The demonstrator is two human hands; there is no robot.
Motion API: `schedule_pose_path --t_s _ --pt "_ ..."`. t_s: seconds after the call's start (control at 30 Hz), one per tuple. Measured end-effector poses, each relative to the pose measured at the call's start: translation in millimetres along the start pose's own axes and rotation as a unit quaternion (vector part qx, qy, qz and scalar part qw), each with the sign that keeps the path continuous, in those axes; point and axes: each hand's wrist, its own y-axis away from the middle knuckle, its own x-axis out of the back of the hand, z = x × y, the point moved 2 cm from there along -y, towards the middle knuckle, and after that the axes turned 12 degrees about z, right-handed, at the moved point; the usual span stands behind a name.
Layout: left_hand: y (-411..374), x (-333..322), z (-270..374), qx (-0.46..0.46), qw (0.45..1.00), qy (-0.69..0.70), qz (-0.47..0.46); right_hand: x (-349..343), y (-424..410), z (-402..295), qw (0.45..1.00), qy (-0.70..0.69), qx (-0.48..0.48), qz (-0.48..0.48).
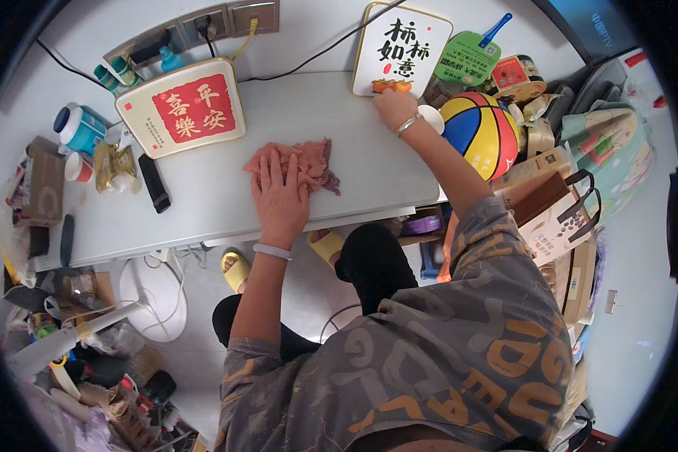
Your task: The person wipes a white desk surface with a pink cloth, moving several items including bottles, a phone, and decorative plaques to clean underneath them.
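Note:
My left hand [281, 195] lies flat on a crumpled pink cloth [302, 161], pressing it against a pale tabletop [214, 198]. Its fingers are slightly spread over the fabric. My right hand [396, 110] is at the lower edge of a white gold-rimmed decorative panel [404, 48] with black characters and painted persimmons. The fingers are curled there, but their tips are partly hidden, so a grip cannot be confirmed. Just beside that wrist is a white paper cup [431, 119]. A multicoloured basketball [480, 135] sits to its right.
A red-and-cream framed panel [189, 107] leans at the back left, with a black box-like object [154, 183] before it. Bottles, a paper cup [78, 168] and a cardboard box [40, 183] crowd the left end. Paper bags [559, 217] stand right. A black cable [316, 53] crosses the wall.

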Motion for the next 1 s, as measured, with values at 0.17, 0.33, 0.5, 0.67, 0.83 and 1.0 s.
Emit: schedule_pose_path --t_s 0.17,0.33,0.5,0.67,0.83,1.0 --pt "1.2 -1.6 -3.1 0.002 1.000 0.003 0.004 41.3 36.9 -42.4 0.992 -0.063 0.106 -0.001" --pt "-0.1 -1.7 -2.8 0.008 1.000 0.009 -0.007 70.8 48.5 -24.6 0.942 -0.325 0.079 -0.016" --pt "-1.3 2.9 -3.2 -0.001 1.000 -0.003 -0.005 74.0 24.7 70.9 0.824 -0.460 -0.245 0.222" --pt "-3.7 2.5 2.4 0.001 1.000 -0.003 -0.007 42.2 6.7 136.0 0.780 -0.455 -0.282 0.325" --pt "-0.6 2.2 -2.4 0.008 1.000 -0.009 -0.008 80.7 -22.9 86.5 0.706 -0.608 -0.255 0.257" --pt "0.6 1.0 -3.7 0.006 1.000 -0.004 -0.011 86.5 -59.3 111.5 0.784 -0.234 -0.195 0.541"
